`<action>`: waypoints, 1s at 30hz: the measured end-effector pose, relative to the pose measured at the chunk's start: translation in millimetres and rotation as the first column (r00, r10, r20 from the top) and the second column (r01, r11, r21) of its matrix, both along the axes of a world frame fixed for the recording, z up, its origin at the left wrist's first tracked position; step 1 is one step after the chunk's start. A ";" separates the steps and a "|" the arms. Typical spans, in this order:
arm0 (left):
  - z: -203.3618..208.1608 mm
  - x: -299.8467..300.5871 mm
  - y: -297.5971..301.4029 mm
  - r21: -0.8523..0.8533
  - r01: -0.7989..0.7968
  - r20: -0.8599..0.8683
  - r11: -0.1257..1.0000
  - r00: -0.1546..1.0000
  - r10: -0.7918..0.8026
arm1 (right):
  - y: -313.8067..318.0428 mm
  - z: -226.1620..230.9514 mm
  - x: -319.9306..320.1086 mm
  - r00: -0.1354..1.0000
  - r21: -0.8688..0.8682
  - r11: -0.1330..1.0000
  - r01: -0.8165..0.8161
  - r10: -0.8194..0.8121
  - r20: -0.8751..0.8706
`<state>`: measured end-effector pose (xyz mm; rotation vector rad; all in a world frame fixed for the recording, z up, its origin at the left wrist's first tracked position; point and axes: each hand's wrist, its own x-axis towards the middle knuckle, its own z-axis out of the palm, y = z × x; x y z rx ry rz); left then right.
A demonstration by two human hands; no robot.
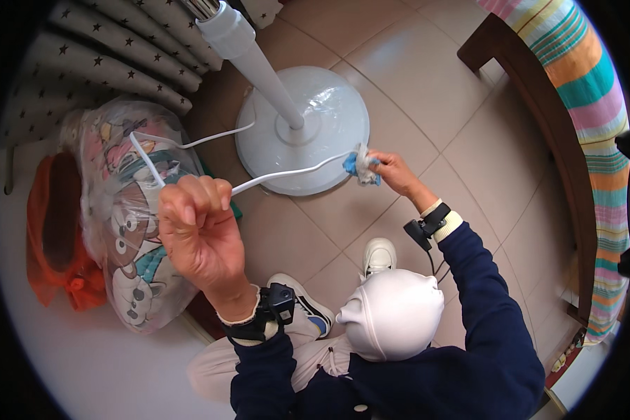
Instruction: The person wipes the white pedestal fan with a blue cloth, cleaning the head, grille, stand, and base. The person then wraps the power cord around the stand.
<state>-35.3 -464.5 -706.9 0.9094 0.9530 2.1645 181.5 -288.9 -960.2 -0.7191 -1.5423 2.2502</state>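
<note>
My left hand (201,234) is closed round a white power cord (280,173), its fingers curled toward the palm. From this fist one stretch of cord runs right across the floor stand's base. A bent loop rises above the fist and leads back to the base's left side. At the base's right edge my right hand (393,172) pinches a crumpled grey and blue cloth (361,166) against the cord. The stand's white pole (266,80) rises from its round, glossy base (329,112), leaning toward the upper left in this view.
Left of the base stands a clear plastic bag (136,245) of printed fabric, beside an orange bag (63,238). A star-patterned curtain (112,49) hangs behind them. Along the right runs a dark wooden frame (574,168) with striped cloth (602,140). My feet rest on floor tiles (413,84).
</note>
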 end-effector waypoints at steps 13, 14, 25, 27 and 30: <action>24.8 -1.4 -15.7 0.168 0.013 0.187 0.986 0.981 -0.045 | 7.8 -45.0 2.3 0.565 -0.967 0.226 0.114 -0.816 -0.124; 26.8 -3.3 -17.3 0.151 0.022 0.183 0.988 0.982 -0.050 | 6.5 -40.3 4.3 0.595 -0.956 0.293 0.006 -0.770 -0.232; -17.3 -18.3 -23.3 -0.599 -0.344 -0.486 0.723 0.874 0.013 | -0.5 1.2 -5.3 0.680 -0.904 0.401 -0.146 -0.623 -0.386; -45.1 -23.5 -16.2 -0.692 -0.370 -0.545 0.620 0.831 -0.112 | -0.2 -2.8 -4.2 0.691 -0.892 0.426 -0.152 -0.599 -0.404; -89.3 -34.5 -8.5 -0.639 -0.576 -0.745 0.509 0.628 -0.225 | 0.1 -6.0 0.9 0.742 -0.891 0.452 -0.041 -0.584 -0.330</action>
